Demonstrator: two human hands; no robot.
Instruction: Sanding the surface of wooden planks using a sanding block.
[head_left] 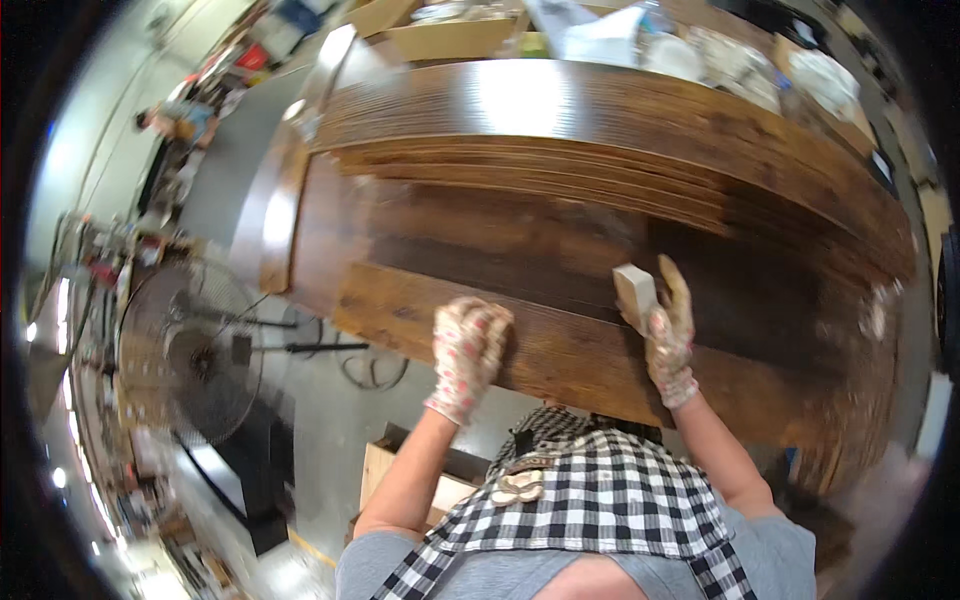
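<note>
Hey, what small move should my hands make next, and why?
Perhaps settle the pale block flat on the near board: your right hand holds it by that board's far edge, and your curled left hand is at the near edge, seemingly placed to steady it.

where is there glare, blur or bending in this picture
In the head view: white glare on the far brown board, whose edges bow under the fisheye; black corners; smearing toward the right edge; the distant person too soft for detail.
</note>
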